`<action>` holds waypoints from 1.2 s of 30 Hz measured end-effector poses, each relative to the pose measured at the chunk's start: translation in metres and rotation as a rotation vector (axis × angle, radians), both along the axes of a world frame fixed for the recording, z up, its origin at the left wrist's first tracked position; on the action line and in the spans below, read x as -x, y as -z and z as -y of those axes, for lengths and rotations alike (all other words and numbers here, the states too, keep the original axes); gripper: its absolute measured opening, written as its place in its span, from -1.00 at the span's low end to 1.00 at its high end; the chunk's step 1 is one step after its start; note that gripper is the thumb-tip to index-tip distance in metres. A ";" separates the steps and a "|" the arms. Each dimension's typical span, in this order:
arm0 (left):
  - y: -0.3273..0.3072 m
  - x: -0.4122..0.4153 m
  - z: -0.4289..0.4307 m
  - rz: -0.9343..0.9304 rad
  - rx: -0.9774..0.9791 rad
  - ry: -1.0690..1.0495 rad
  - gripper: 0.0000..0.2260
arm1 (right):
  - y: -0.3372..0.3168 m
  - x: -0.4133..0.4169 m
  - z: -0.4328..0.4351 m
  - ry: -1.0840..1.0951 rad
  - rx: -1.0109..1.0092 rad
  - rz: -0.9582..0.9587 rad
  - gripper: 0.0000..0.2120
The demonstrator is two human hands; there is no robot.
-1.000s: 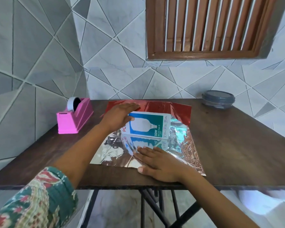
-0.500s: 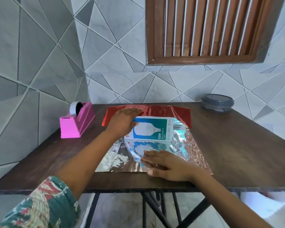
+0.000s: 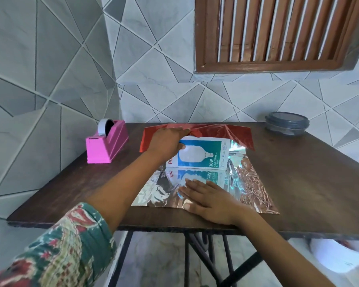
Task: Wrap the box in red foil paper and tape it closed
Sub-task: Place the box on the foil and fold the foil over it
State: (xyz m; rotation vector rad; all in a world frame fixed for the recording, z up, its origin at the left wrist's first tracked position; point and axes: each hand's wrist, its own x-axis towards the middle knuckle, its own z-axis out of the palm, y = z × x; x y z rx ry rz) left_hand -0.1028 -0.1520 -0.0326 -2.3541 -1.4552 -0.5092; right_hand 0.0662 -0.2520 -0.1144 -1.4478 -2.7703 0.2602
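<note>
A white and teal cardboard box printed with a light bulb (image 3: 203, 153) lies flat at the centre of the frame on a crinkled sheet of foil paper (image 3: 249, 183). The sheet lies silver side up, mirroring the box's print. Its far edge is turned up behind the box, showing red.

The left hand (image 3: 165, 141) lies over the box's left end, fingers stretched out flat onto the red flap and thumb on the box's top face, gripping nothing. The right hand (image 3: 210, 196) rests palm down just below the box, fingers straight and slightly spread on the silver foil near its lower edge.

All this sits on a dark brown wooden table (image 3: 303, 183). A pink tape dispenser (image 3: 106, 145) stands at left, a round grey lidded container (image 3: 287, 123) at upper right. Grey geometric tiles cover the walls, with a brown louvred wooden shutter (image 3: 278, 32) above.
</note>
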 end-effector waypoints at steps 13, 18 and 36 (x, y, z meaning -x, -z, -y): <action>0.006 -0.015 0.008 0.040 -0.021 0.141 -0.55 | -0.002 0.001 0.005 0.017 -0.002 -0.047 -0.44; 0.007 -0.011 0.004 0.043 -0.008 0.141 -0.56 | -0.002 0.001 0.005 0.009 -0.011 -0.049 -0.44; 0.008 0.002 0.000 0.091 0.032 0.230 -0.56 | -0.001 0.001 0.004 0.007 -0.015 -0.029 -0.46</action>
